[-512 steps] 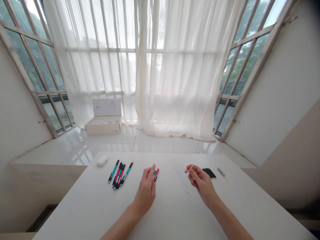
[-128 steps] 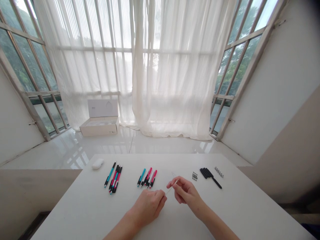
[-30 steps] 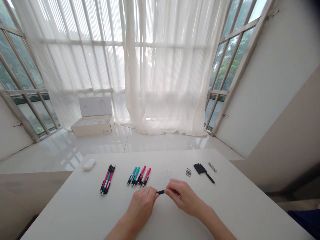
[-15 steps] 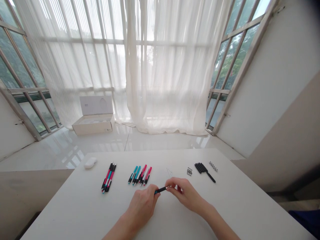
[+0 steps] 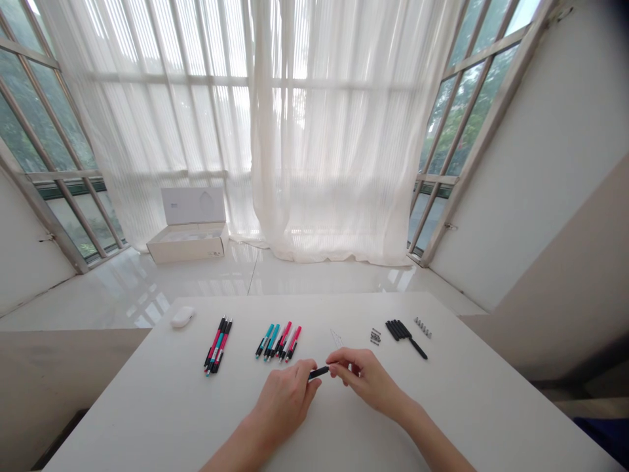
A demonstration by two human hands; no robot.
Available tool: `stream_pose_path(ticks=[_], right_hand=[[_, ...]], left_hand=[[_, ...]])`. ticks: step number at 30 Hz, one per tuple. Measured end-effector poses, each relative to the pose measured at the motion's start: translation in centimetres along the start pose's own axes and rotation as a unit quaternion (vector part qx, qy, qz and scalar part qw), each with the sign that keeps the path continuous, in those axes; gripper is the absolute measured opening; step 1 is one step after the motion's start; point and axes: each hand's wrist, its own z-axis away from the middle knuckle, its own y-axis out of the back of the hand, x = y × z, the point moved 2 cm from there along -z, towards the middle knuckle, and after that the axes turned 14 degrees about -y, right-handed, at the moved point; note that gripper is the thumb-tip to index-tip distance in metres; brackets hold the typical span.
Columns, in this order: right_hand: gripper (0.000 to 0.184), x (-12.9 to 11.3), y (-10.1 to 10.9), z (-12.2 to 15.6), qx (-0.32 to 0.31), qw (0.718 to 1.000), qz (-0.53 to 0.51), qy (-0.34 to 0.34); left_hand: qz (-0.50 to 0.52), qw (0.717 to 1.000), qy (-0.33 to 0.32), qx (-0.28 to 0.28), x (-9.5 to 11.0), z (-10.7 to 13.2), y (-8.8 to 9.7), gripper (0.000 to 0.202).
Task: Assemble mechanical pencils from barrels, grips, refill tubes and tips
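A black pen barrel lies level in the air above the table, pinched between both hands, near the table's front edge of the items. The left hand closes around its near end, and the right hand grips the far end with its fingertips; a bright metal tip may show there, but the fingers hide it. Just ahead lie thin clear refills. To the left are two bunches of teal and pink pens and a white oval case. To the right sit tiny metal parts, black barrels and a row of silver caps. A white box stands open on the floor beyond.
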Motion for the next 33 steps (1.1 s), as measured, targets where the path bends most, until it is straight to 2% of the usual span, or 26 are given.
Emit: stream_pose_path(ticks=[4, 12, 14, 17, 19, 21, 23, 25, 28, 33], right_hand=[[0.021, 0.3, 1.9, -0.1, 0.024, 0.999, 0.014, -0.016], [0.031, 3.1, 6.7, -0.8, 0.129, 0.989, -0.002, -0.067], [0.033, 4.2, 8.1, -0.8, 0.173, 0.982, -0.004, -0.077], [0.033, 6.6, 11.4, -0.4, 0.300, 0.945, 0.053, -0.117], [0.031, 9.0, 13.9, 0.3, 0.381, 0.899, 0.120, -0.176], [0.031, 11.6, 16.0, 1.2, 0.428, 0.854, 0.170, -0.241], [0.031, 14.1, 17.2, 1.9, 0.429, 0.825, 0.211, -0.300], [0.030, 16.0, 17.6, 2.1, 0.392, 0.820, 0.239, -0.341], [0.029, 17.6, 17.3, 1.9, 0.346, 0.828, 0.250, -0.365], [0.029, 18.7, 17.5, 1.1, 0.341, 0.852, 0.220, -0.332]], left_hand=[[0.013, 1.000, 0.003, -0.011, 0.0, 0.0, 0.2, 0.011], [0.006, 0.999, -0.007, -0.037, 0.2, -0.2, 0.2, 0.009], [0.006, 0.999, -0.006, -0.036, 0.2, -0.2, 0.2, 0.009], [0.010, 0.999, -0.014, -0.039, 0.2, -0.2, 0.3, 0.010], [0.012, 0.999, -0.025, -0.044, 0.2, -0.2, 0.2, 0.009], [0.012, 0.998, -0.033, -0.048, 0.2, -0.2, 0.2, 0.009], [0.012, 0.998, -0.037, -0.049, 0.3, -0.2, 0.2, 0.009], [0.011, 0.998, -0.040, -0.049, 0.3, -0.2, 0.3, 0.010], [0.009, 0.998, -0.041, -0.048, 0.4, -0.2, 0.4, 0.010], [0.003, 0.998, -0.043, -0.053, 0.6, -0.2, 0.5, 0.009]])
